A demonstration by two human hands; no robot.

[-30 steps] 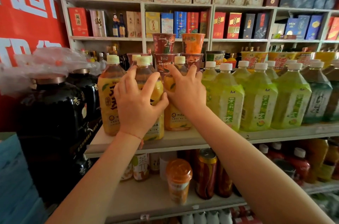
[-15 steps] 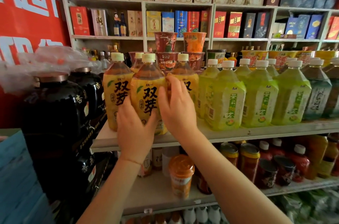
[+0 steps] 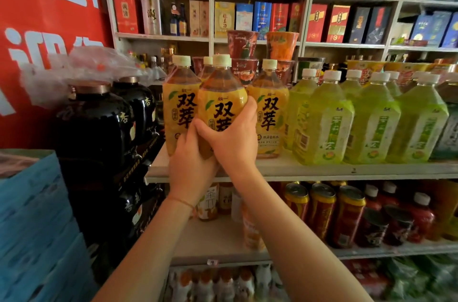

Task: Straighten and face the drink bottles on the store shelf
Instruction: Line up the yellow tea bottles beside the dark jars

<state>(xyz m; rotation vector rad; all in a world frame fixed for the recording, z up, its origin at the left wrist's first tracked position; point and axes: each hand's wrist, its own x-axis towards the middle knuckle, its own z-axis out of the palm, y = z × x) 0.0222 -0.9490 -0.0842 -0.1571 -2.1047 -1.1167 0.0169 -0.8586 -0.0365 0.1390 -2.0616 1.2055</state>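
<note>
**One head-worn view, close to the drink shelf**

Single camera, worn on the person's head. It faces forward and a little down, square onto the store shelf. Standing close: both forearms reach up from the bottom edge, and the left hand and right hand meet near frame centre at the yellow bottle. Wide-angle lens: shelf boards bow, uprights lean outward toward the corners. Green bottles run off to the right; dark jars and a red banner fill the left. Upper shelves of boxes sit above; a lower shelf of cans below. No second view, so no overlap.
</note>
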